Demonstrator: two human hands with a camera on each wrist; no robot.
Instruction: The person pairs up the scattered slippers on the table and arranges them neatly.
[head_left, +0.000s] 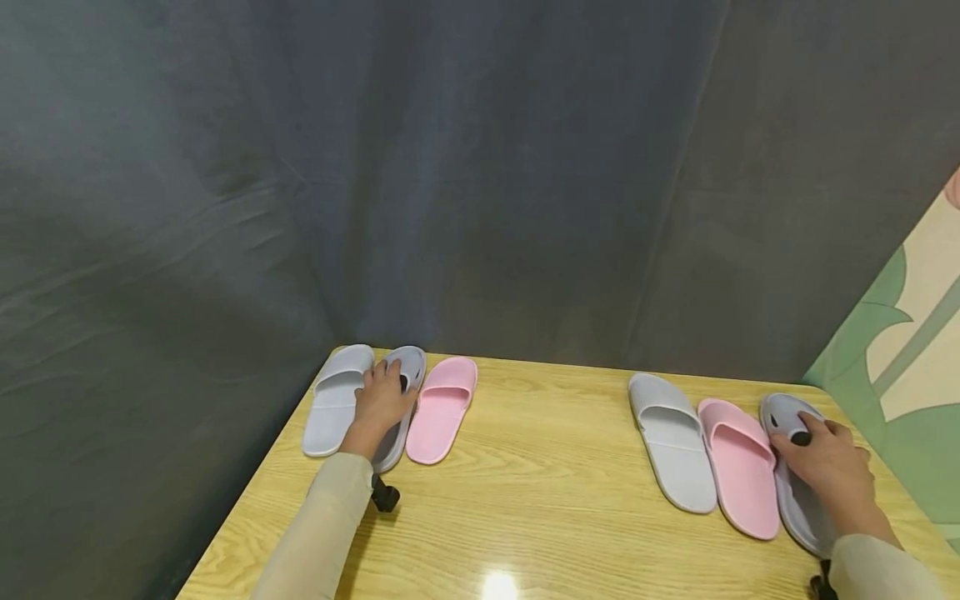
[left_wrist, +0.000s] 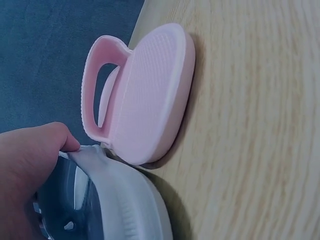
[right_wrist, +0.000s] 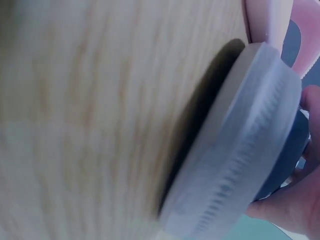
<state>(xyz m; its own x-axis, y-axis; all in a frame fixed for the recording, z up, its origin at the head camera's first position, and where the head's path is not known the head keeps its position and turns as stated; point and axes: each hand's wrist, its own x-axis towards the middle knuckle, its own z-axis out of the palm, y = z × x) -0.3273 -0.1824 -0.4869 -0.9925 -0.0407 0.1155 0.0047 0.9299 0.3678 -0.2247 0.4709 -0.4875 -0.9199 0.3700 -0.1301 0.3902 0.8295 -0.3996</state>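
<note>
At the table's far left, my left hand (head_left: pixel 381 402) grips the upper of a grey-blue slipper (head_left: pixel 412 360) with a black spot on it. Its thumb pinches the strap's edge in the left wrist view, where the slipper's heel (left_wrist: pixel 125 200) faces the camera. Over on the right, my right hand (head_left: pixel 831 467) holds the matching grey-blue slipper (head_left: pixel 782 408) by its upper, thumb and fingers on either side. The right wrist view shows that slipper's sole edge (right_wrist: pixel 235 160) with a dark shadow beneath; whether it is lifted, I cannot tell.
Beside the left hand lie a light grey slipper (head_left: pixel 328 421) and a pink slipper (head_left: pixel 435 429). On the right side are another light grey slipper (head_left: pixel 684 471) and pink slipper (head_left: pixel 744 492). A dark curtain (head_left: pixel 510 183) hangs behind the wooden table (head_left: pixel 540 467).
</note>
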